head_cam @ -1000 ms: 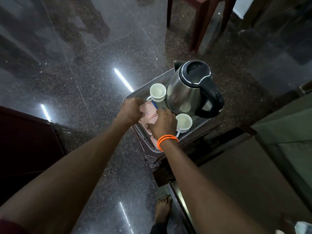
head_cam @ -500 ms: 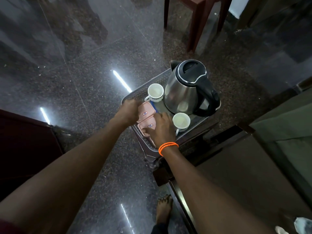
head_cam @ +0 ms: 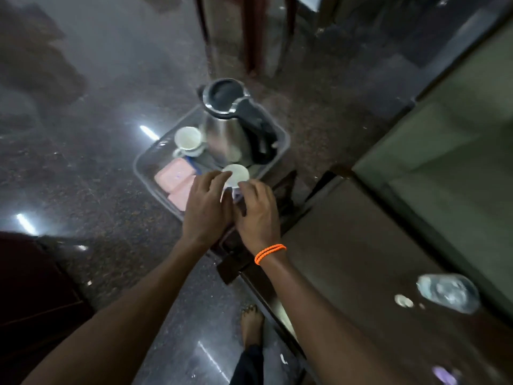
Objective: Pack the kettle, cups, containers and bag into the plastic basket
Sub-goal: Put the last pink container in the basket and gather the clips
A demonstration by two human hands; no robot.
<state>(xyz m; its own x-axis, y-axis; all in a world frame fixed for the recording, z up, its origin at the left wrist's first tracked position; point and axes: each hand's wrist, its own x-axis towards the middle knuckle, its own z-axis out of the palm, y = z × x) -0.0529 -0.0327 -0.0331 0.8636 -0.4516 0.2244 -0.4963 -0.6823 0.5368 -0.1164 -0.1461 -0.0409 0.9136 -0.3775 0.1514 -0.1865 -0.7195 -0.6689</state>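
Both hands have come off the pink containers (head_cam: 177,180): the left hand (head_cam: 206,207) and right hand (head_cam: 258,215) now hover at centre frame, each grip loosely open and empty, beside the near cup (head_cam: 237,175). Kettle (head_cam: 230,129), far cup (head_cam: 188,138) and containers sit in the plastic basket (head_cam: 144,169); probably only the bag, unseen, remains.

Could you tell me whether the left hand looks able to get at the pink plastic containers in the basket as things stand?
Probably yes: the left hand hovers just beside the pink plastic containers, which lie uncovered at the grey plastic basket's near corner.
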